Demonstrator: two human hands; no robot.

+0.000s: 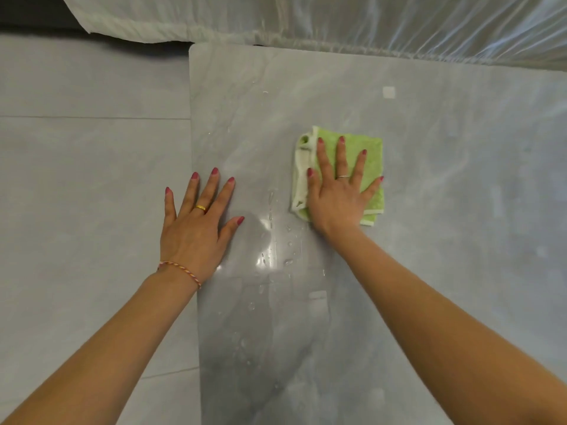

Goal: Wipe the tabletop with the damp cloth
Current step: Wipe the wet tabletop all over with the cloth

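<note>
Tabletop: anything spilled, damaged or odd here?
Only water: droplets and a wet sheen lie on the tabletop between the hands, consistent with wiping. The right hand presses flat on the folded green cloth; the left hand rests at the table's left edge. No damage visible.

Grey bench carrying a cloth and two flat hands.

The glossy grey bench (429, 271) is standing over a tiled floor (92, 148); a folded green cloth (369, 154) is lying on it under the right hand (334, 194), the left hand (193, 228) is pressing flat at its left edge, and water drops (276, 253) are sitting between them.
</note>
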